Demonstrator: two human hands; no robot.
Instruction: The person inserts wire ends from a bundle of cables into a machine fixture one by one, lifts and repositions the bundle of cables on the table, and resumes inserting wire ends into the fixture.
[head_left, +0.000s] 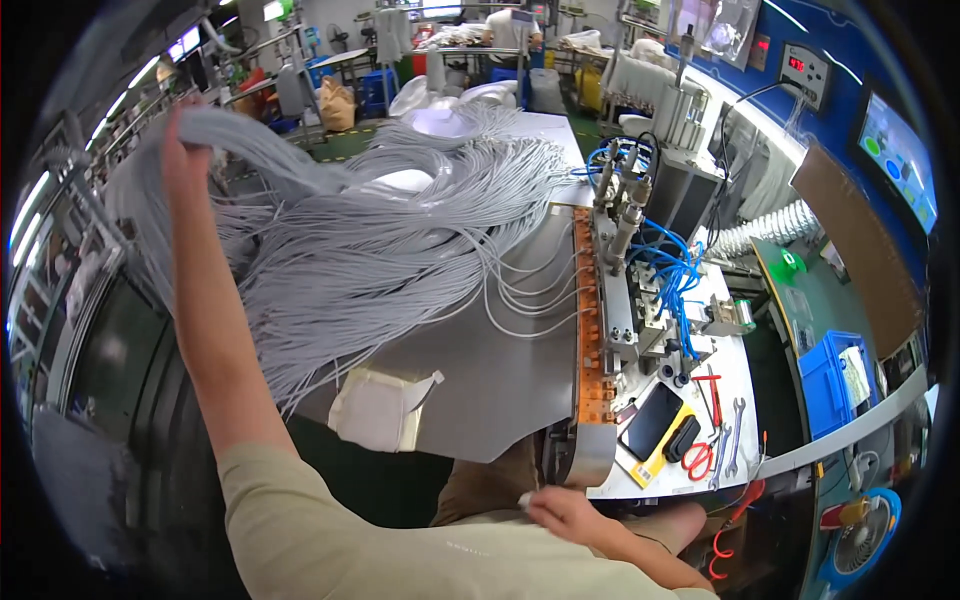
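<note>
Currently L hand point(187, 150) clamped on grey cable bundle point(270, 145), cable pile point(345, 285) below & R of it; R hand point(568, 513) curled, sm. white bit point(525, 501) at its tips, can't tell if gripped.

So the grey cables point(370, 280) were 1 massive heap, thin and mostly running side by side, sprawled over the far and left part of the metal tabletop point(490, 385). A thick hank point(265, 145) of them was up in the left hand point(186, 145), arching back down to the pile, kinda blurry. A few loose strands curved off right to the orange strip point(590, 370). The right hand point(562, 512) had a little whitish bit point(526, 500) at its fingertips, too small to make out.
</note>
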